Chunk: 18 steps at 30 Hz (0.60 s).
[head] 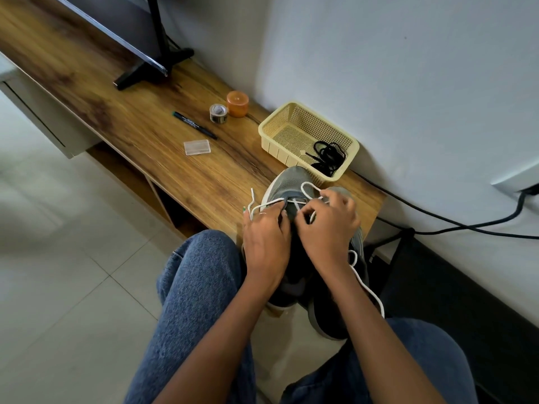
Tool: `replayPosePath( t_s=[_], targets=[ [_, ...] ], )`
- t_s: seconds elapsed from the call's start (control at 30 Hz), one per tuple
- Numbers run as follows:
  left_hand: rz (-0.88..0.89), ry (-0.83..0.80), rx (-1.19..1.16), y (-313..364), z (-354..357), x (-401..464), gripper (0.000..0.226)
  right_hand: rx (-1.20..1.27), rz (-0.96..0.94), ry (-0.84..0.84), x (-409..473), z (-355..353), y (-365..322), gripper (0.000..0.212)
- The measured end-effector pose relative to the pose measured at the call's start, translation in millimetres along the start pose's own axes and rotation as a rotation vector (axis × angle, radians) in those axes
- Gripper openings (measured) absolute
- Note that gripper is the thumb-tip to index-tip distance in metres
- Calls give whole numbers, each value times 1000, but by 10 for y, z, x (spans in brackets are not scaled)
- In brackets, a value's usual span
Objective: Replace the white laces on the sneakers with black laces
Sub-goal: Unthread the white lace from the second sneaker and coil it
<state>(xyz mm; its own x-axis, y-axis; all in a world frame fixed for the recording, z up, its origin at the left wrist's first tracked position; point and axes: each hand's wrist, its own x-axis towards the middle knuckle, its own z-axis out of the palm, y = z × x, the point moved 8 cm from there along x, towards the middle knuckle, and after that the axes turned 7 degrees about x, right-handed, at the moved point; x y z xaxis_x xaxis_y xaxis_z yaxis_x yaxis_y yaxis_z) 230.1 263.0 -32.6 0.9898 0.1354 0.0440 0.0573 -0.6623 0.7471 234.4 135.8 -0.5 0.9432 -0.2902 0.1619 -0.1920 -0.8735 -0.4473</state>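
A grey sneaker (290,180) with a white sole lies at the near end of the wooden bench, toe pointing away from me. A second grey sneaker (328,313) sits beside it, mostly hidden under my arms. My left hand (264,243) grips the sneaker's left side by the eyelets. My right hand (328,225) pinches the white lace (309,186) over the tongue. Loops of that lace stick out left and right, and one end trails down past my right wrist. Black laces (329,157) lie bundled in the yellow basket (280,126).
On the wooden bench (163,135) lie a black marker (194,124), a clear plastic case (197,147), a tape roll (218,112) and an orange jar (237,104). A screen's black stand (151,67) is at the back left. Black cables (437,220) run along the wall.
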Motion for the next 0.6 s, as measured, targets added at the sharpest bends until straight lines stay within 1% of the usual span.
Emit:
replayPosePath(
  t_s=[0.07,0.13,0.23,0.3,0.33,0.37,0.4,0.5,0.53,0.6],
  targets=[
    [42,4,56,29,12,14,31,145,68,152,-54,-155,86,7],
    [78,27,109,65,5,43,30,293,135,248,-101,-270,197,7],
    [187,91,192,196,-14,94,28,453,176,381,-143,-419,324,6],
    [262,106,272,297,38,117,26,476,191,440,-160,-491,356,17],
    [292,99,324,341,79,132,25,470,185,440,-157,-505,351,23],
    [314,86,376,372,119,151,23,445,157,417,-147,-507,318,26],
    [325,57,418,394,154,170,22,398,112,372,-138,-492,259,25],
    [290,-99,515,394,266,244,25,178,-15,157,-125,-318,81,15],
    [279,-129,544,391,287,261,25,136,-34,69,-125,-227,60,16],
    [271,-145,584,399,308,278,24,150,-12,-72,-129,-86,101,21]
  ],
)
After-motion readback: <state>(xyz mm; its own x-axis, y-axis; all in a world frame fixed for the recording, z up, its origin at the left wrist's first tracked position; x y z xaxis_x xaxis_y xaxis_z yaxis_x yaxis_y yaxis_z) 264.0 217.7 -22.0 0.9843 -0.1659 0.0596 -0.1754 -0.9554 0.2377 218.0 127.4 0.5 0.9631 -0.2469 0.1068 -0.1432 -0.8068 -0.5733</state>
